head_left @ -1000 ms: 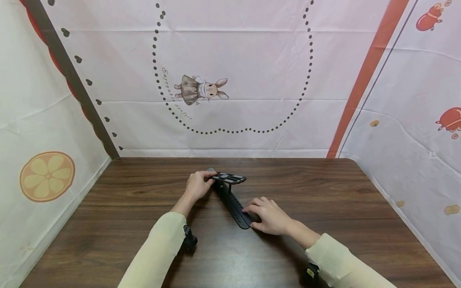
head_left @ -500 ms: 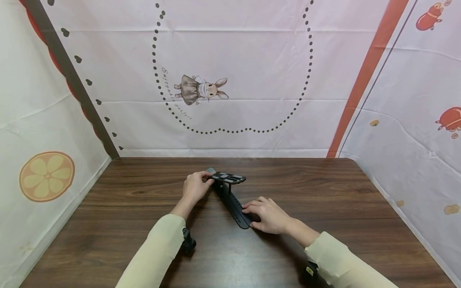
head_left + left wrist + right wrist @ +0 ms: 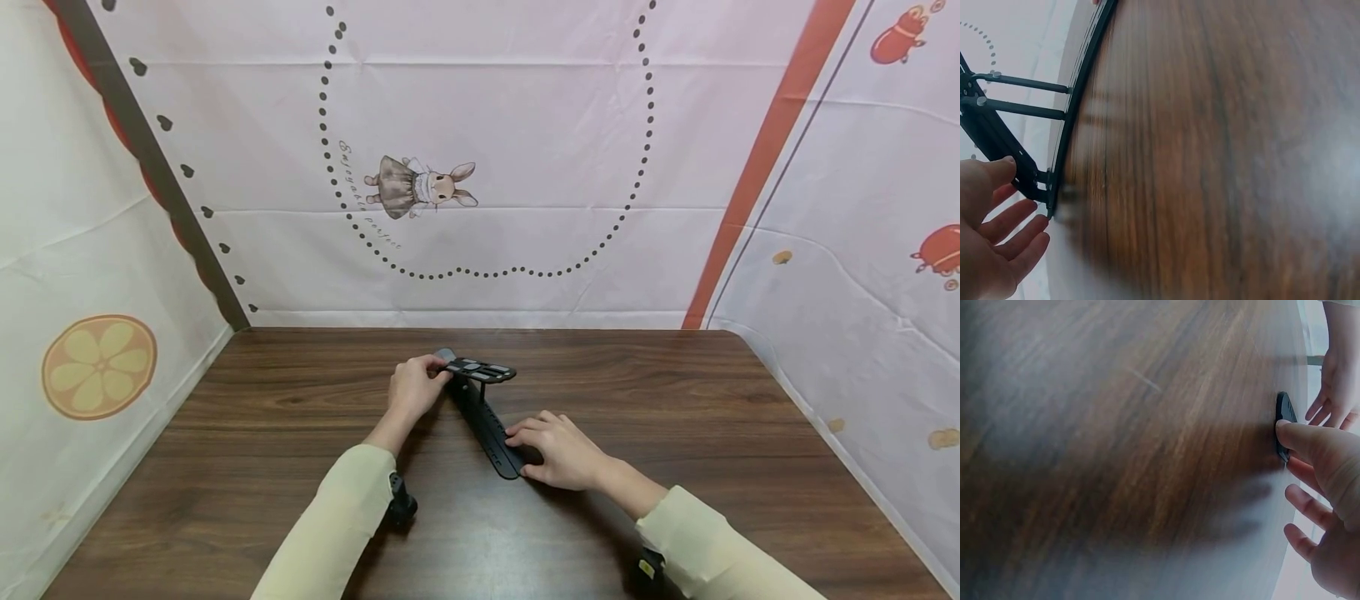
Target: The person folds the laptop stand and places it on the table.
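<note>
Left hand [image 3: 412,389] slightly rightward on black stand [image 3: 486,432], right hand [image 3: 562,452] unmoved

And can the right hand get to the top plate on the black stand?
Probably yes, if the right hand lets go of the base: nothing shows between it and the top plate, and the left hand touches only the left end.

One black hinged stand [image 3: 478,412]: elongated base [image 3: 498,450], round-ended, laid flat and aslant on the surface [image 3: 262,400] from eleven to five o'clock; slotted, grey-padded plate [image 3: 483,369], held raised and tilted over its eleven-o'clock half by paired struts [image 3: 1022,108].
</note>
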`<state>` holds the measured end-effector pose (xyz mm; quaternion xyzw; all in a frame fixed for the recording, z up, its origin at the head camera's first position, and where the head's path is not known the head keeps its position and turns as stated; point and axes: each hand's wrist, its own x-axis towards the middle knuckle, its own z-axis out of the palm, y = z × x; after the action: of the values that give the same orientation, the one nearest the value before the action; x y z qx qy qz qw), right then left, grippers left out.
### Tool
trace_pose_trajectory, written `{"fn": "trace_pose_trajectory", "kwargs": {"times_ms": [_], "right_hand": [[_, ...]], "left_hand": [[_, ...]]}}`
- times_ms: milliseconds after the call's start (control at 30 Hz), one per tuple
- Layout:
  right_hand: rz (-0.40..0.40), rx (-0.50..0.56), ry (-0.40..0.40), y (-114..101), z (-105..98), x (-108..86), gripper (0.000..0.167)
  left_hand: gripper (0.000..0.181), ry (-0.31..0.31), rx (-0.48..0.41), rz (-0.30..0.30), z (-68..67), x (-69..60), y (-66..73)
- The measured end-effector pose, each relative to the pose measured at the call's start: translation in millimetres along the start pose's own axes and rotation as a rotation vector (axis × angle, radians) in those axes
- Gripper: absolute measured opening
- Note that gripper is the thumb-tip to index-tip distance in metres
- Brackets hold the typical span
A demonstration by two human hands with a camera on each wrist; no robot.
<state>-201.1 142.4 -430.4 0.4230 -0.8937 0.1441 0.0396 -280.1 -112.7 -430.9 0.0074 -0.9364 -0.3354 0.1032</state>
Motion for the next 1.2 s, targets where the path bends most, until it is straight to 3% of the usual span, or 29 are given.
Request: {"fn": "trace_pose_trajectory", "kwargs": {"times_ms": [433,733,1200], "right_hand": [[-0.011,-0.021,0.003,-2.4,-2.0,-2.3,0.034],[-0.020,-0.058,0.015,-1.3,0.1,-2.8,0.038],[-0.026,-0.067,0.045,-2.6,1.3,-4.5,0.041]], "left_hand": [[0.026,-0.003,-0.062,0.014,9.8,1.8,8.8],[0.026,-0.045,-0.081,0.016,15.2,4.1,15.0],[0.027,-0.078,-0.137,0.083,24.4,7.9,21.4]]}}
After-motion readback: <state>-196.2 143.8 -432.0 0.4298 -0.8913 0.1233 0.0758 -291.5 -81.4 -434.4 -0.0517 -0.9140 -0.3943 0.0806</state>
